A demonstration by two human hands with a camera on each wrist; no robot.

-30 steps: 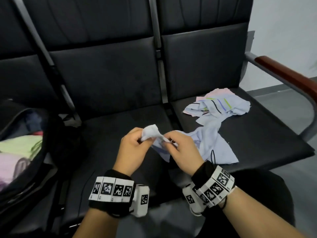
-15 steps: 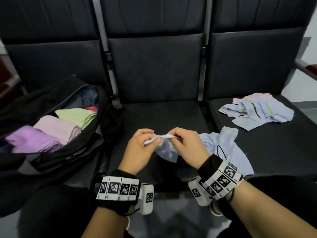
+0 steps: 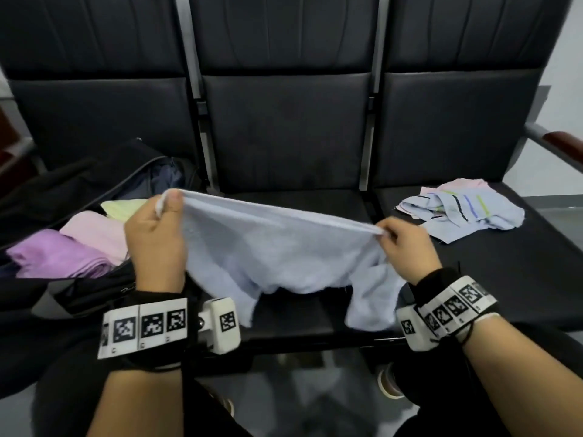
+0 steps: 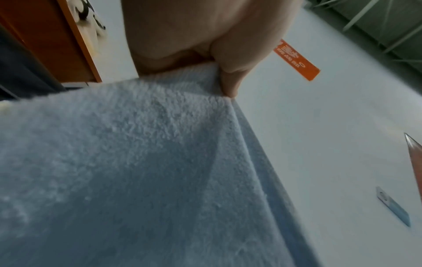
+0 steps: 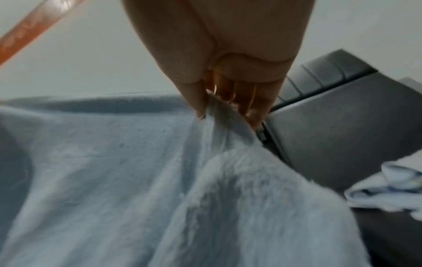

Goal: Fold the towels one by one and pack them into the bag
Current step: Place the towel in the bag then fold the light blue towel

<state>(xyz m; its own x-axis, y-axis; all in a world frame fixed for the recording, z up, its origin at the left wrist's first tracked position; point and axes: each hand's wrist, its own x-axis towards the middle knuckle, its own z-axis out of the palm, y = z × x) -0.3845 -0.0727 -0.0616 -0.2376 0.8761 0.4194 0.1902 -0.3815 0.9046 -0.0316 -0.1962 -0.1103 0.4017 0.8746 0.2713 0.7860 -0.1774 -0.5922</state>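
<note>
Left hand [image 3: 154, 238], right hand [image 3: 407, 247]: fingers pinching towel [image 3: 277, 247] top corners | risk: your right pinch looks bunched, corner may slip, skewing fold.

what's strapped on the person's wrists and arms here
Each wrist carries a black band wrapped in a white strip of square black-and-white markers, left and right, plus a white boxy camera unit with its own marker. Thin black cords run from them. The hands themselves are bare, no sleeves.
</note>
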